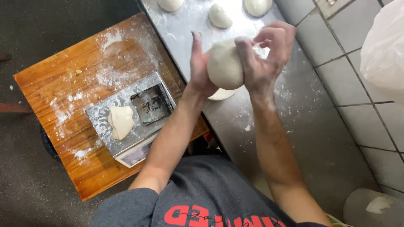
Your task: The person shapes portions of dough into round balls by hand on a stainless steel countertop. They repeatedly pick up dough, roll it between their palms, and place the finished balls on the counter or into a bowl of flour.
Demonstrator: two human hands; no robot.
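Both hands hold one round ball of pale dough above a floured steel worktop. My left hand cups the ball's left side with the palm against it. My right hand wraps the right side, thumb pressed over the front. Under the ball a flatter piece of dough lies on the steel, mostly hidden.
Three more dough balls lie at the worktop's far end. To the left stands a floured wooden table with a kitchen scale, a dough piece and a metal scraper on it. Tiled wall and a white plastic bag are at right.
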